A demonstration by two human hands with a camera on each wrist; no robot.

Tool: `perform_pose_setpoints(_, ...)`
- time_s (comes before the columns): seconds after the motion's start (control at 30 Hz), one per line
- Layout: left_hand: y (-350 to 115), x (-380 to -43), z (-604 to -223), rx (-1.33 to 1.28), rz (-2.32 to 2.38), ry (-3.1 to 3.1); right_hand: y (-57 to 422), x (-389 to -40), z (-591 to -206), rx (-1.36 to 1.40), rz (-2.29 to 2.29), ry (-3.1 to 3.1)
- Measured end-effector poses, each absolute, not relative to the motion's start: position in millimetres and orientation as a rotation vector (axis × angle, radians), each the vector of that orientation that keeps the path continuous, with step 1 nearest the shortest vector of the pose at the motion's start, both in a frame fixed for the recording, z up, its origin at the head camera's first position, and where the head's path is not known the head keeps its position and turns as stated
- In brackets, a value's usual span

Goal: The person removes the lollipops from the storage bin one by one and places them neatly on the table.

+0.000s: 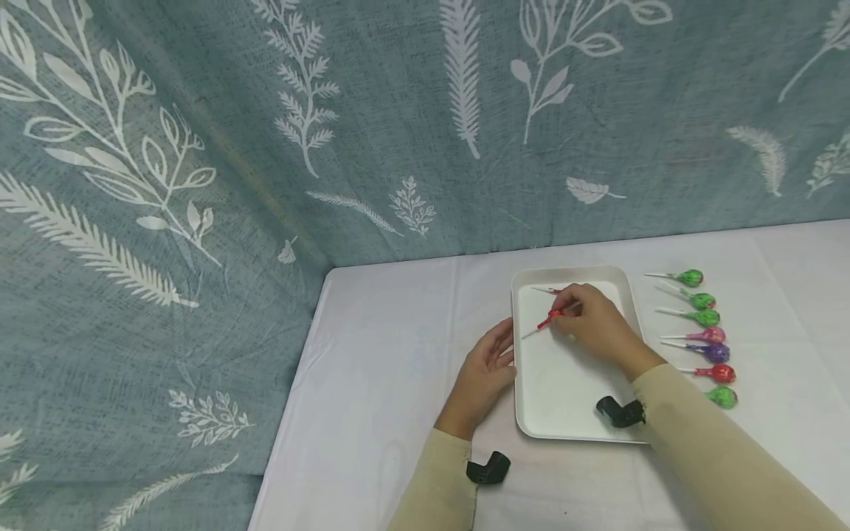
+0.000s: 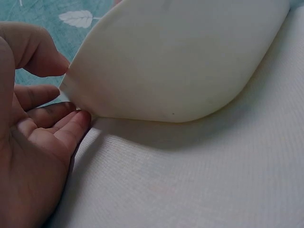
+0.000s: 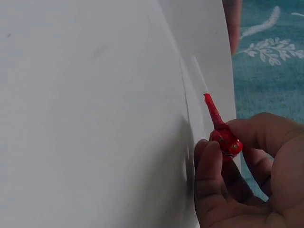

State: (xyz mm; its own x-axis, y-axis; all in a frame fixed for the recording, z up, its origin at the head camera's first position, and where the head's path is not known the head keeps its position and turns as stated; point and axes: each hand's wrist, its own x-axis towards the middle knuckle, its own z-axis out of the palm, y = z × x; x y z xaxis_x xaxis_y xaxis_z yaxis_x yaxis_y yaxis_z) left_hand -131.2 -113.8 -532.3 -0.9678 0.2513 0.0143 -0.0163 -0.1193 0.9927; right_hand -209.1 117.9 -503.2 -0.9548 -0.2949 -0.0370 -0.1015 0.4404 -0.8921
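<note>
My right hand pinches a red-wrapped lollipop by its round head, over the upper part of the white tray. The pale stick points down and left in the head view. Behind the fingers lies another lollipop in the tray, mostly hidden, its stick and a bit of red wrapper showing. At the tray's left side, my left hand rests its fingertips and thumb against the outer wall. In the left wrist view, those fingers touch the wall low down, near the tabletop.
Right of the tray, several lollipops lie in a column, with green, pink, purple and red wrappers. A white cloth covers the table. Teal leaf-patterned curtains hang behind and at the left.
</note>
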Motion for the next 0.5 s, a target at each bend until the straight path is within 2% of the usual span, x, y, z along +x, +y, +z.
perform_pose_setpoints(0.5,-113.8,-129.9,-532.7,0.196,2.191,1.99,129.2,-203.3,-484.4,-0.241,-1.682,2.492)
